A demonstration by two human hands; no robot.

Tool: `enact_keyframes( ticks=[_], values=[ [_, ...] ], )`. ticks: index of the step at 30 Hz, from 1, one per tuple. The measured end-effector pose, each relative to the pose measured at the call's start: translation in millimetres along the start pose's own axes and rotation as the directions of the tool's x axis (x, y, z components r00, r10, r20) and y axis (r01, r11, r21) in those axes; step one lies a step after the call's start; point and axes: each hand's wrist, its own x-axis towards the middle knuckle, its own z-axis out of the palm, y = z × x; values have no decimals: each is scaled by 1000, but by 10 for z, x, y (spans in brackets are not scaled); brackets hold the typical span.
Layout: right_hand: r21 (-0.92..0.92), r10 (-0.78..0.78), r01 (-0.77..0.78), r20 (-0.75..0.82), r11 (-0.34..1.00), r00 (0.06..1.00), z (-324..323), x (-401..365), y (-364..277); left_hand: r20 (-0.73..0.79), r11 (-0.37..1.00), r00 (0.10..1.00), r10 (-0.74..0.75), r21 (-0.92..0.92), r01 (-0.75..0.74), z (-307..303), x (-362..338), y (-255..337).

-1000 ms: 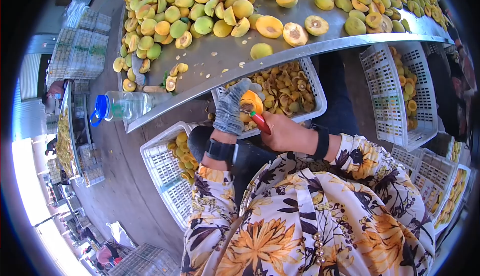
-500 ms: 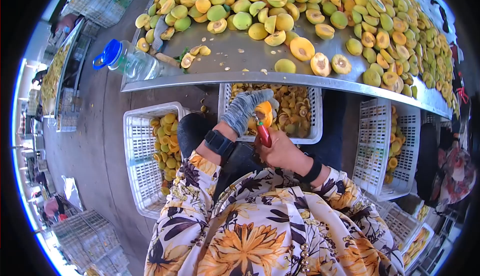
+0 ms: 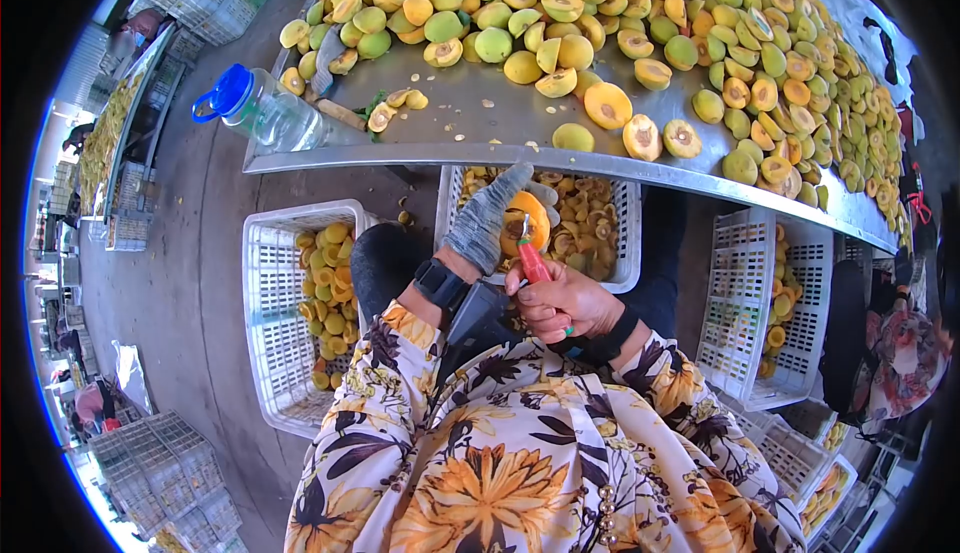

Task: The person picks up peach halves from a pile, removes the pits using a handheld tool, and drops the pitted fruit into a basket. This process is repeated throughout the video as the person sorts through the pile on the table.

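Two hands meet just below the edge of a metal table, above the person's lap. The left hand, in a grey knitted glove, is closed around an orange fruit half, with the cut face turned toward the right hand. The right hand is bare and wrapped tight about a red-handled tool, whose small metal tip rests against the upper part of the fruit's cut face. Both wrists carry dark bands, and the sleeves are of a floral print. Right under the held fruit stands a white basket, partly tucked beneath the table and filled with cut fruit pieces. To the left of it, on the floor, a second basket holds yellow-green fruit along its right side. A third basket stands to the right, with some fruit at its far side. On the table lies a large heap of whole and halved fruit, and near its left corner a clear bottle with a blue cap lies on its side
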Motion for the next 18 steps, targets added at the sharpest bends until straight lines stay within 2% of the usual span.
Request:
enact_keyframes(
  ticks=[1, 3, 4, 6, 7, 8, 10, 11, 13, 14, 15, 16, 18],
  values=[
    [-3, -1, 1, 1, 1000, 1000, 20, 9, -6, 1, 1000, 1000, 3, 1, -3, 29, -6, 3],
    [-290, -67, 16, -165, 957, 984, 78, 27, 14, -103, 983, 982, 157, 116, -145, 77, -28, -32],
    [-287, -68, 18, -164, 958, 984, 91, 17, 11, -103, 983, 982, 156, 118, -143, 62, -3, -66],
    [-417, -45, -93, -310, 904, 950, 130, -7, -22, 31, 828, 905, 424, 391, -401, -30, 43, -141],
    [-397, -24, -110, -318, 911, 948, 217, -39, -59, 33, 825, 900, 435, 386, -413, -23, 42, -149],
    [-283, 35, -112, -263, 953, 964, 216, -57, -76, 16, 838, 912, 409, 390, -382, 14, -4, -125],
    [-103, 38, -49, -107, 994, 994, 197, -60, -28, 74, 991, 989, 130, 2, -131, 87, -63, -79],
    [-58, 15, -18, -56, 998, 998, 180, -47, 10, 63, 991, 989, 136, 2, -137, 64, -90, -45],
    [-46, -1, -1, -41, 999, 999, 145, -22, 25, 104, 998, 994, -15, -64, 21, 83, -72, -40],
    [-40, -20, 19, -27, 999, 999, 135, -34, 24, 83, 998, 994, 66, 1, -67, 67, -73, -21],
    [-23, -59, 59, -34, 998, 998, 147, -36, 23, -46, 970, 969, 244, 7, -244, 115, -71, -39],
    [-18, -90, 89, -44, 996, 995, 150, -87, -9, -167, 910, 896, 412, 38, -412, 179, -105, -46],
    [-103, -234, 239, 62, 965, 970, 159, -191, -87, -256, 972, 953, 160, -125, -197, -237, -174, 30]
  ],
)
